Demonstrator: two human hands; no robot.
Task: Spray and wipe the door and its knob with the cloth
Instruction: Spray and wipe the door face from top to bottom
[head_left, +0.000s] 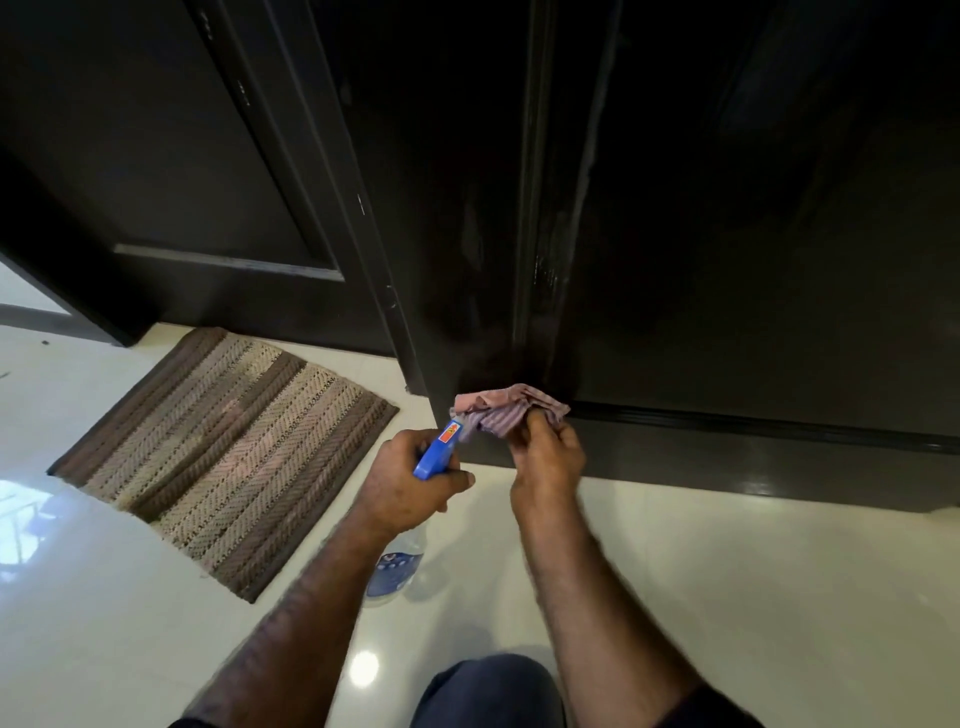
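While the left hand grips the spray bottle ready, the right hand pinches the cloth low against the door, presumably to wipe its base.

My count, down by the floor
One spray bottle, one cloth, one striped mat, two dark doors.

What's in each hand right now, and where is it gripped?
The left hand holds the spray bottle by its blue trigger head. The right hand pinches a bunched part of the striped cloth at the door's bottom.
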